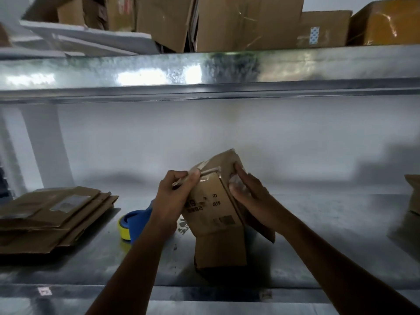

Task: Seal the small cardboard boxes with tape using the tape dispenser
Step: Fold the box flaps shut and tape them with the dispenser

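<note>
The box stands tilted on the worktop, between both hands. Its lower end sits near the person and its top leans away and a little to the right, so its long axis runs from near-low to far-high. The printed face is turned towards the camera, and an open flap hangs at the near end.

The right hand clamps the box's right edge, thumb on the near face and fingers curled over the far side. The left hand is at the upper left corner, its fingers closed round a thin stick that lies across the top edge and points right. I cannot tell what the stick is. A glossy patch under the right hand may be tape, but that is unclear too.

The dispenser, blue and yellow, lies on the worktop left of the box, just behind the left wrist and partly hidden by it. The left hand is much the nearer, so reaching for it likely means a short drop down and left, after the stick is let go. Its mouth cannot be made out. Flat cartons are stacked farther left.
</note>
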`<state>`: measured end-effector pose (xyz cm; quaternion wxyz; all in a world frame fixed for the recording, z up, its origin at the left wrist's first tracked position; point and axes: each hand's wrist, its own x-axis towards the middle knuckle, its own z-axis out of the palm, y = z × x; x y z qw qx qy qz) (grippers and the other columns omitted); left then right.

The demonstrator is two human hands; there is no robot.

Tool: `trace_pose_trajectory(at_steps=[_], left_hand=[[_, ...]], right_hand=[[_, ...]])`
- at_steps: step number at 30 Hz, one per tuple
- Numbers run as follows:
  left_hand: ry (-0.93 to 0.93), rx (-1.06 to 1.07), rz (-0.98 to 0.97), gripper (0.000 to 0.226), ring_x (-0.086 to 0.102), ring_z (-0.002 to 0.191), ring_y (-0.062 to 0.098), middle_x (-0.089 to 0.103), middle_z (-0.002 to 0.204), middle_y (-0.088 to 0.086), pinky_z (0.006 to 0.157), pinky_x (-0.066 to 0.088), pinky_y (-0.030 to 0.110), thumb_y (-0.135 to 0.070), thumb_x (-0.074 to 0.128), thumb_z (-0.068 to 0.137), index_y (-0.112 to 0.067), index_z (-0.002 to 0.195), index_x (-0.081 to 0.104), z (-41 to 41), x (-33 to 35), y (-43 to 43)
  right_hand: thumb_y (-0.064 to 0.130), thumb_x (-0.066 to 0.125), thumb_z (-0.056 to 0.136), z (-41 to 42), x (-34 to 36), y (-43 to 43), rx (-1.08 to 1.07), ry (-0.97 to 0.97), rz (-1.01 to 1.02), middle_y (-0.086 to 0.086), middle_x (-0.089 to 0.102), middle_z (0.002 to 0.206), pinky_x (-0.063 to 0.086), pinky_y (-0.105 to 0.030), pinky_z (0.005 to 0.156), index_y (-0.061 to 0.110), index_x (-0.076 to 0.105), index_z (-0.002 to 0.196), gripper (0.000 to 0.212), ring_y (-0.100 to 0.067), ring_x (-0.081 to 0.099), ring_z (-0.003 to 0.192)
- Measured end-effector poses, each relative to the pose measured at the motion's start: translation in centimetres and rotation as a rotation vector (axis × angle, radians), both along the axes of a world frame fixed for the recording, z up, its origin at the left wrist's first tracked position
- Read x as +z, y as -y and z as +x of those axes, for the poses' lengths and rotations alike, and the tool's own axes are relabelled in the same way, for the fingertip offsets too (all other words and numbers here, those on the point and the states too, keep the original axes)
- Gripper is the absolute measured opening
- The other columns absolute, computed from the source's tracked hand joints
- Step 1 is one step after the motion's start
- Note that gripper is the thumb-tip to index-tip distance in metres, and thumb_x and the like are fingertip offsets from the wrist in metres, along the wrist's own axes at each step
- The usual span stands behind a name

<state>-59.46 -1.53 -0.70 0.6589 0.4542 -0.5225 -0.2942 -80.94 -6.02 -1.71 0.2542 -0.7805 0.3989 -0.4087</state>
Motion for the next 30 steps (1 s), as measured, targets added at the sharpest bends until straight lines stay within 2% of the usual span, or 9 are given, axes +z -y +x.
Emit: trace_pose_trajectory(at_steps=[4,8,10,13,15,18,23,26,30], left_hand=[[0.315,0.128,0.029,0.079,0.056,0.114,0.013,0.057,0.12,-0.005,0.084,0.046,0.027,-0.091,0.052,0.065,-0.03,0.113,0.064,-0.8,-0.1,-0.4],[0.494,0.181,0.097,0.097,0.046,0.124,0.018,0.059,0.124,-0.007,0.1,0.045,0.042,-0.1,0.042,0.06,-0.035,0.129,0.06,-1.6,-0.1,0.0],[0.44,0.197,0.094,0.09,0.055,0.121,0.021,0.065,0.12,-0.008,0.101,0.05,0.048,-0.101,0.043,0.064,-0.039,0.126,0.064,-1.7,-0.5,0.4],[0.29,0.241,0.045,0.086,0.058,0.118,0.021,0.066,0.118,-0.007,0.098,0.052,0.044,-0.091,0.055,0.068,-0.031,0.127,0.068,-2.1,-0.6,0.4],[0.143,0.246,0.026,0.086,0.066,0.107,0.03,0.069,0.107,0.011,0.092,0.055,0.049,-0.088,0.061,0.069,-0.014,0.111,0.073,-2.1,-0.2,0.5],[-0.068,0.201,0.03,0.067,0.071,0.086,0.02,0.069,0.088,0.022,0.087,0.058,0.053,-0.074,0.065,0.08,-0.008,0.087,0.074,-2.4,0.3,0.1],[-0.417,0.158,0.175,0.038,0.072,0.093,0.021,0.077,0.08,0.002,0.091,0.056,0.046,-0.061,0.062,0.09,-0.027,0.08,0.076,-3.2,-0.8,-0.2],[-0.685,-0.013,0.288,0.053,0.07,0.108,0.027,0.078,0.103,0.006,0.097,0.052,0.054,-0.074,0.058,0.082,-0.029,0.108,0.068,-3.1,-0.8,0.4],[-0.828,-0.087,0.418,0.064,0.058,0.116,0.035,0.069,0.111,0.008,0.107,0.035,0.067,-0.075,0.047,0.087,-0.023,0.121,0.062,-3.1,-1.0,0.6]], right_hand=[[0.093,0.037,0.08,0.3,-0.3,0.4,0.018,0.007,0.046,0.003,0.053,0.138,0.045,-0.065,0.101,0.062,0.033,0.143,0.071,-0.028,0.054,0.128],[0.1,0.03,0.072,0.2,-1.0,0.3,-0.086,-0.097,0.015,0.014,0.022,0.165,0.02,-0.064,0.119,0.079,0.011,0.139,0.073,-0.024,0.02,0.153],[0.102,0.026,0.07,0.2,-0.9,0.0,-0.086,-0.154,0.005,0.018,0.028,0.162,0.015,-0.065,0.12,0.079,0.013,0.138,0.072,-0.02,0.024,0.152],[0.093,0.031,0.079,-0.5,0.0,-0.2,-0.106,-0.09,-0.051,0.023,0.044,0.148,0.02,-0.067,0.117,0.076,0.028,0.133,0.057,-0.015,0.04,0.143],[0.069,0.046,0.094,-1.6,0.3,-0.6,-0.286,0.124,-0.126,0.016,0.048,0.149,0.029,-0.055,0.118,0.056,0.044,0.139,0.047,-0.013,0.041,0.141],[0.041,0.053,0.102,-2.6,-0.8,-1.3,-0.477,0.429,-0.191,0.009,0.053,0.144,0.042,-0.032,0.103,0.031,0.056,0.139,0.038,-0.011,0.046,0.133],[0.07,0.046,0.087,-0.9,-3.7,-2.1,-0.226,0.696,0.049,0.012,0.02,0.165,0.026,-0.032,0.114,0.039,0.022,0.158,0.081,-0.001,0.024,0.142],[0.103,0.044,0.053,-0.7,-4.6,-2.6,-0.138,0.734,0.162,0.019,0.012,0.164,0.016,-0.032,0.113,0.039,0.014,0.158,0.127,0.0,0.016,0.144],[0.104,0.055,0.032,-0.7,-6.5,-3.0,-0.057,0.799,0.313,0.009,0.019,0.165,0.022,-0.042,0.119,0.033,0.019,0.157,0.148,-0.015,0.026,0.149]])
